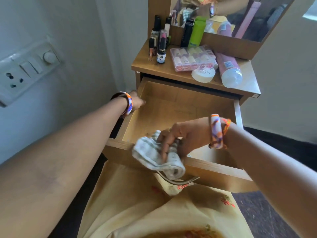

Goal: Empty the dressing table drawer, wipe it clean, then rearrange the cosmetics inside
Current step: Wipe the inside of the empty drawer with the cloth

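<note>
Drawer (180, 107) pulled open below the dressing table top (164, 70), right hand (181, 140) clutching a bunched white cloth (154, 155) over the drawer's front edge, left hand (137, 102) on its left wall, finger state unclear, cosmetics (193, 57) on the tabletop.

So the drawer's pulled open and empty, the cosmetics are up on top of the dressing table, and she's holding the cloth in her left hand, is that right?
Not quite: the cloth is gripped by the right hand, over the front edge of the drawer. The left hand rests on the drawer's left side. The rest stands: the head view shows the drawer open and empty, with the cosmetics on top of the dressing table.
</note>
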A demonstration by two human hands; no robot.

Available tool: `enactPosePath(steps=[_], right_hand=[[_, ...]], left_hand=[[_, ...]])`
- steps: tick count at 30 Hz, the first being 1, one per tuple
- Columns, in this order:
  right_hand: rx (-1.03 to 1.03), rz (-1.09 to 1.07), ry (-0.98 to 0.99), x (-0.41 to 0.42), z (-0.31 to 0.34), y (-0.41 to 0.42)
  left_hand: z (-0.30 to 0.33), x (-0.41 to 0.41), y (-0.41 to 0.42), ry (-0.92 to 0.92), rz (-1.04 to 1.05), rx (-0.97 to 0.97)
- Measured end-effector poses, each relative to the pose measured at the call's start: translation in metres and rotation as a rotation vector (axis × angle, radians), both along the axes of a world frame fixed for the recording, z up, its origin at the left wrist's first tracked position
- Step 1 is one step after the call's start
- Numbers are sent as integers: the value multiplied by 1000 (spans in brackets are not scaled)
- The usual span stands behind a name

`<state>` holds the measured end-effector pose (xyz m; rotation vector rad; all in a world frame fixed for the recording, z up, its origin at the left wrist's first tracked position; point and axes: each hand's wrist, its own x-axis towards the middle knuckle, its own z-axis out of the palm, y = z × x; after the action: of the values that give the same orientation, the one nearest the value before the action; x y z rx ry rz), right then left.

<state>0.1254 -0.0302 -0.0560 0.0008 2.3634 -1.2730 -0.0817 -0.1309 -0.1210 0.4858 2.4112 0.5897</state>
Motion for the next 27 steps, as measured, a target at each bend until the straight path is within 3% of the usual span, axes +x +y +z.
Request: enactPosePath(steps=[2,4,12,16,21,27], right_hand=[[81,212,-212,7,17,1],[133,363,-256,5,27,-5],[32,48,83,-36,-5,-76],[6,50,148,-33,-6,-84],[87,186,75,-23,5,-63],[67,222,-183,30,11,15]], left_hand=[[-3,3,2,10,17,1],[-4,3,2,16,28,10],[1,0,-4,39,-46,25],[6,-1,-7,-1,-87,-1],[9,12,-3,93,-44,-21],[11,28,0,299,-42,-117]])
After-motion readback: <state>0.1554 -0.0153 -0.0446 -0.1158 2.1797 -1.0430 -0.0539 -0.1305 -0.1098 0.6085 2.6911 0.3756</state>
